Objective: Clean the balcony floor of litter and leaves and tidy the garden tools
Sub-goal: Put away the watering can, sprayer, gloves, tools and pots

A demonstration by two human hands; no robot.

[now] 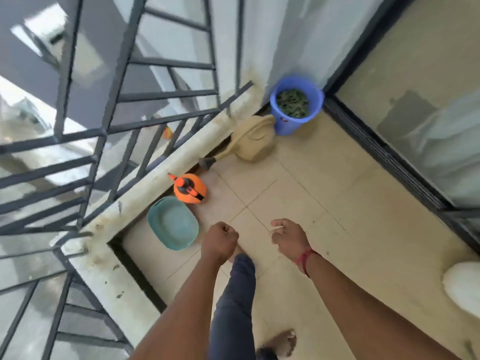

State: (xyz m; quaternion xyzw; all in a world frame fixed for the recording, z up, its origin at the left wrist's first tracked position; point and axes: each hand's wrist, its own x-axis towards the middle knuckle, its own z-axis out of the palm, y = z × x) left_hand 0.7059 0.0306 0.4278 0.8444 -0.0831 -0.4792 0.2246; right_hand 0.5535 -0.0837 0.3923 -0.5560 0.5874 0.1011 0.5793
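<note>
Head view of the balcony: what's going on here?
A person stands on the tiled floor, touching no tool. The left hand is a fist holding nothing; the right hand is curled, perhaps pinching a pale scrap. Along the ledge sit a teal basin, orange sprayer, beige watering can and a blue bucket of leaves.

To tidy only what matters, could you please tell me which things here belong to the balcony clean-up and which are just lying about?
Job: blue plastic bucket of leaves; beige watering can; orange spray bottle; teal oval basin.
Lying about: white rounded object.
</note>
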